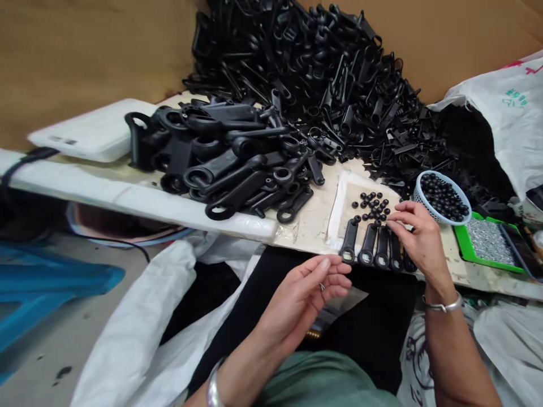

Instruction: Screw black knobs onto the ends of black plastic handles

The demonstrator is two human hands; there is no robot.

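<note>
Beside me a person sits at a worktable (311,229), and I take my bearings from the light-blue basket (418,195) heaped with black beads (443,196). The right hand (418,234) is just beside the basket, on its near left, thumb and forefinger drawn together over the upper ends of some black levers (368,243); I can't tell whether anything is pinched there. Those levers lie side by side, left of the basket and nearer the person, ring ends towards the edge, with loose beads (375,202) scattered just beyond them on a white-edged mat (337,217). The left hand (303,291), farther left of the basket, has loosely curled fingers near the leftmost ring; whether they hold anything I can't say. Right of the basket is a green tray (462,246) of silvery bits (487,243), while behind and left of it rises a great mound of black parts (288,62)
</note>
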